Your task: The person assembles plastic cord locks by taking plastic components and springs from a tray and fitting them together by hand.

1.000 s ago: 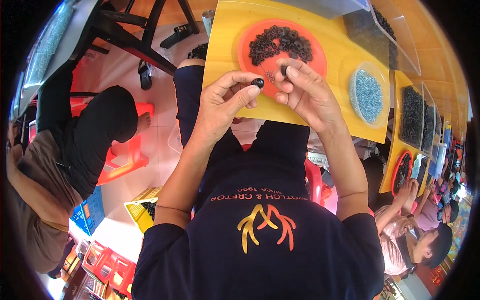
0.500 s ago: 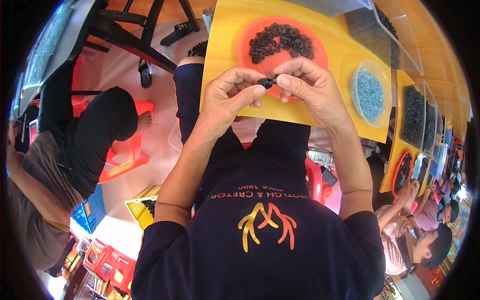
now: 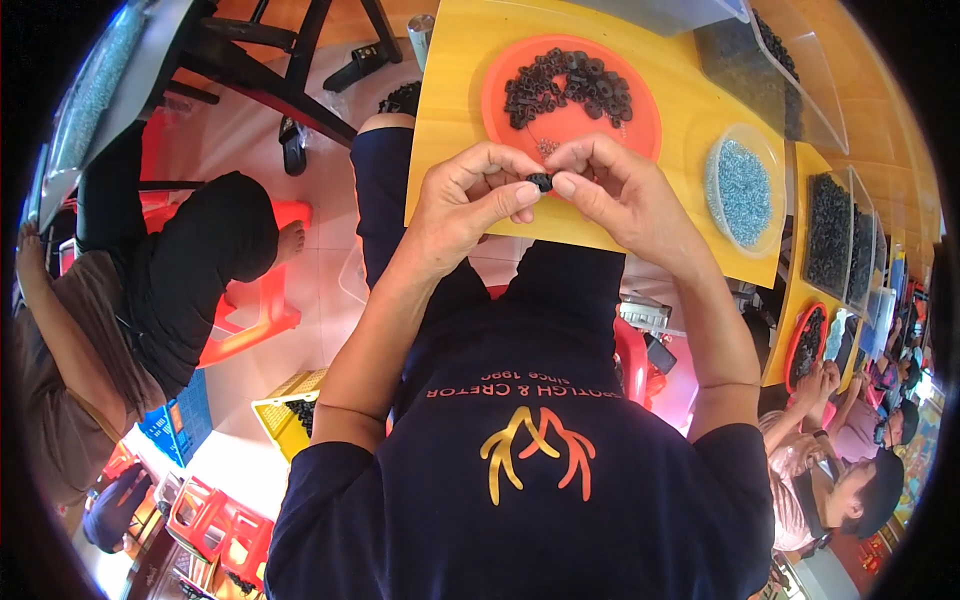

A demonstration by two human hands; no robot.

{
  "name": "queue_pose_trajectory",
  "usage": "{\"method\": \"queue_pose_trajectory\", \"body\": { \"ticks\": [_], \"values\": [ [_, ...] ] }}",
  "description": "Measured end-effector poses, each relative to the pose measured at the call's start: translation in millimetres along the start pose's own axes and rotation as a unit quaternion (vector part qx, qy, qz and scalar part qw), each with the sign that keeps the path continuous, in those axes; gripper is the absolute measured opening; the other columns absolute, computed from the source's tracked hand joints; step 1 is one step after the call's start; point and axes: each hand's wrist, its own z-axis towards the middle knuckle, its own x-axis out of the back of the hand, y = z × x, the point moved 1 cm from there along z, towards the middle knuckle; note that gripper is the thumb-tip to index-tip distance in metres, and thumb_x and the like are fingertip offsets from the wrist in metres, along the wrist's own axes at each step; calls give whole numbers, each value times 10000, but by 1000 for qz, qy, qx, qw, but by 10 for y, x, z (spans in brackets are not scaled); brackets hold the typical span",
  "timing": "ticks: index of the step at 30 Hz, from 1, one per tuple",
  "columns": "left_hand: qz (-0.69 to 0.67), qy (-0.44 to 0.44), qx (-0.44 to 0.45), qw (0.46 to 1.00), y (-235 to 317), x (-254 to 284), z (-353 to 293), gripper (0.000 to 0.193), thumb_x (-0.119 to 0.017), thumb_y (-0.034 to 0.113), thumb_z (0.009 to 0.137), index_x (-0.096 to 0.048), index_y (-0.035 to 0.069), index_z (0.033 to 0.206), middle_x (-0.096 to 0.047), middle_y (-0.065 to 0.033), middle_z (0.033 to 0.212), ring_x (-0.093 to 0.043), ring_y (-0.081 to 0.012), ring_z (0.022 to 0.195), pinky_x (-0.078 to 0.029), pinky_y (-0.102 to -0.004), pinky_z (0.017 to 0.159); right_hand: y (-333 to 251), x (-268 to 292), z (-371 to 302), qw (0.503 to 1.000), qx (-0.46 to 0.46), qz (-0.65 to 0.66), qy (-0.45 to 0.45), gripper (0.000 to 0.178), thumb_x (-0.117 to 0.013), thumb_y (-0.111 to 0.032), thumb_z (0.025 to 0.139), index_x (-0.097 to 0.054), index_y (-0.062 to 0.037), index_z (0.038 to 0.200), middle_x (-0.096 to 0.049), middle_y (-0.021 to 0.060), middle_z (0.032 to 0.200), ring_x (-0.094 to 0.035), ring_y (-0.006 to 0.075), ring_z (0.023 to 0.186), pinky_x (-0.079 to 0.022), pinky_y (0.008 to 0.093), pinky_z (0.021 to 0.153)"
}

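Observation:
Between the fingertips of both hands is a small black part [image 3: 540, 182], rounded and apparently plastic; its exact kind is too small to make out. My left hand [image 3: 470, 200] pinches it from the left, thumb and forefinger together. From the right, the thumb and fingers of my right hand [image 3: 622, 198] close on it. Just beyond my hands lies a round orange-red tray [image 3: 580, 125] with many small black ring-like and cylindrical parts [image 3: 590, 85] heaped along its far side. A few tiny metallic bits [image 3: 547, 147] rest at the tray's near edge.
Right of the tray, a clear round bowl [image 3: 742, 190] holds tiny silvery-blue pieces. Transparent bins [image 3: 770, 85] of black parts stand at the table's far right. The yellow table [image 3: 450, 90] ends just before my lap. A co-worker [image 3: 180, 290] sits to the left.
Both hands have come slightly nearer to me, off the tray's near edge, still pinching the black part. My fingertips are closer together around it.

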Motion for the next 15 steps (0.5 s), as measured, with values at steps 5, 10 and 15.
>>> {"method": "queue_pose_trajectory", "body": {
  "ticks": [5, 10, 15],
  "values": [
    [21, -51, 33, 998, 10, -35, -61, 140, -682, 79, 917, -639, 14, 1033, -651, -9, 834, -618, -73, 736, -517, -231, 671, -199, 154, -22, 966, 49, -209, -142, 298, -534, -287, 987, -567, 1, 917, -576, 187, 799, -591, 389, 767, -462, 443, 662],
    [35, -45, 41, 998, 11, -68, -93, 121, -672, 63, 918, -641, 17, 1026, -649, -6, 831, -617, -70, 734, -513, -231, 657, -221, 92, -84, 961, 61, -242, -123, 295, -529, -258, 985, -567, 0, 848, -583, 180, 760, -592, 392, 763, -456, 470, 658],
    [41, -28, 36, 998, 26, -79, -83, 103, -664, 41, 913, -640, 11, 1009, -643, -8, 818, -604, -65, 717, -502, -223, 649, -271, -11, -132, 958, 64, -273, -66, 297, -558, -244, 966, -577, 2, 800, -584, 182, 721, -588, 410, 715, -453, 482, 632]
  ]
}}
